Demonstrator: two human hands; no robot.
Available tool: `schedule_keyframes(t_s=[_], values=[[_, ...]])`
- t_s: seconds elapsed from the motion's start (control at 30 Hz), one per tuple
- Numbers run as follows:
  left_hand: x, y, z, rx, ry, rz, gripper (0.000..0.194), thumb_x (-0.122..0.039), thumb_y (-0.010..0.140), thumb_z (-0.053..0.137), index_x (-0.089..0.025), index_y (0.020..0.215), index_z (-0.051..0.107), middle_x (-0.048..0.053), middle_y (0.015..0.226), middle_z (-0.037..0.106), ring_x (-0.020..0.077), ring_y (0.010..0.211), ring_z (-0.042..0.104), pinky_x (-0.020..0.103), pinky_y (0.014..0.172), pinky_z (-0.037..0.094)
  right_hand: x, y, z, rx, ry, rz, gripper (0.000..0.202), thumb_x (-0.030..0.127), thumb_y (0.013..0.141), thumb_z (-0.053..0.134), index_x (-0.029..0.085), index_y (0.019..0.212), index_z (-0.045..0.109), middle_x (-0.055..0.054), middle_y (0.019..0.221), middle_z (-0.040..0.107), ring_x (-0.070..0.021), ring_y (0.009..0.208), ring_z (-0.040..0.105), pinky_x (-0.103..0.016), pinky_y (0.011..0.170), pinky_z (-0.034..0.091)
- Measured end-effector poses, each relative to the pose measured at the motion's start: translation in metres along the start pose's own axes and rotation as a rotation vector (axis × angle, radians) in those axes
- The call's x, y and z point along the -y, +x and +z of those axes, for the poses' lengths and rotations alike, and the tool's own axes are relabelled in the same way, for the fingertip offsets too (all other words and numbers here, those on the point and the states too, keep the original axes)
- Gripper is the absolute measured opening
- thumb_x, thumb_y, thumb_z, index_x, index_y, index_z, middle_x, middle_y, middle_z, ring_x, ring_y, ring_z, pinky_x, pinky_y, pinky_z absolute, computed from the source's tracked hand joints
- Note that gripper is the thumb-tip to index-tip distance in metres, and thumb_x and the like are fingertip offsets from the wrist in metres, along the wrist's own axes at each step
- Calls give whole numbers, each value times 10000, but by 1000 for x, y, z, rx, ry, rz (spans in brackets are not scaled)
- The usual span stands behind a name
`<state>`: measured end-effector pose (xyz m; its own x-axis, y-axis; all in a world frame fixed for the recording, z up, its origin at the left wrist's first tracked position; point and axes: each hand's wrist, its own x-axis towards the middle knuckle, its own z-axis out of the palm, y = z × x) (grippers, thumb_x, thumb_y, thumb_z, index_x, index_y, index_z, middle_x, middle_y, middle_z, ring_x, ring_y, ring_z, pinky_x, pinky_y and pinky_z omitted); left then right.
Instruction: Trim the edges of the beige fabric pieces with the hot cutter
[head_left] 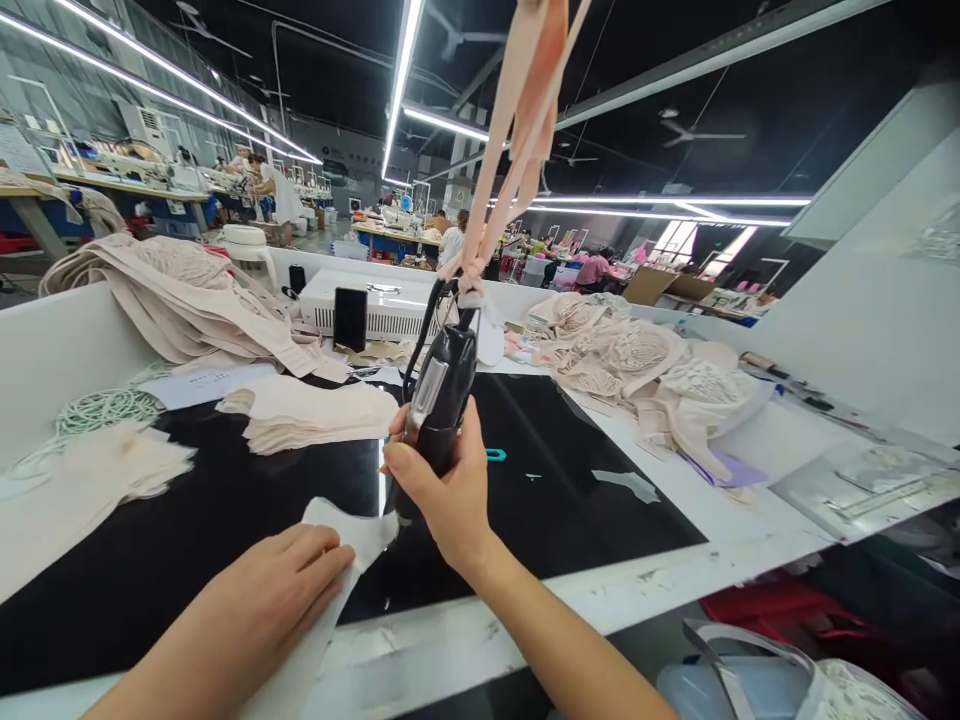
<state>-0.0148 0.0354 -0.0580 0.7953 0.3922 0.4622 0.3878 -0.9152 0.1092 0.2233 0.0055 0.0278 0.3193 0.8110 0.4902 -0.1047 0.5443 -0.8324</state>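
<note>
In the right hand [454, 500], curled fingers [472, 440] clasp a glossy black, seemingly metal-sided tool [444, 395].

Toward the back of the glossy black tabletop [570, 510], a dark upright phone-like rectangle [350, 319] just in front of a white vented metal box [394, 318]. At far left, a loose coil of pale green cord [109, 407]. Right of centre, a small turquoise oblong ring [496, 455]. Farther right, a tangled heap of pale peach garments [637, 350], with a purple sheet [739, 466] near its front edge. Overhead, long white strip lights [401, 80].
</note>
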Motion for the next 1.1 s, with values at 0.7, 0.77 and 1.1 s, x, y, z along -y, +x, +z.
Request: schedule_keyframes(t_s=[0.7,0.77,1.1], values=[[24,28,1,140,-81,11,350,1,1142,667,-148,1411,835,159,1379,878,272,1305,865,371,1183,715,-10,-18,-14,-140,34,-118,473,484,918,1102,308,1200,766,58,882,814,-151,663,769,-288,643,717],[24,38,5,142,-90,8,362,-17,1157,663,-157,1442,838,164,1414,874,275,1322,863,383,1188,722,-8,-23,-16,-134,35,-121,462,490,938,1089,312,1220,770,52,892,807,-160,668,768,-299,630,721],[40,64,22,220,-104,59,338,-40,1204,628,-158,1433,847,144,1441,890,264,1330,886,370,1169,729,-1,-33,-29,-146,37,-124,465,480,895,1129,309,1191,815,17,857,805,-199,642,764,-342,564,710]])
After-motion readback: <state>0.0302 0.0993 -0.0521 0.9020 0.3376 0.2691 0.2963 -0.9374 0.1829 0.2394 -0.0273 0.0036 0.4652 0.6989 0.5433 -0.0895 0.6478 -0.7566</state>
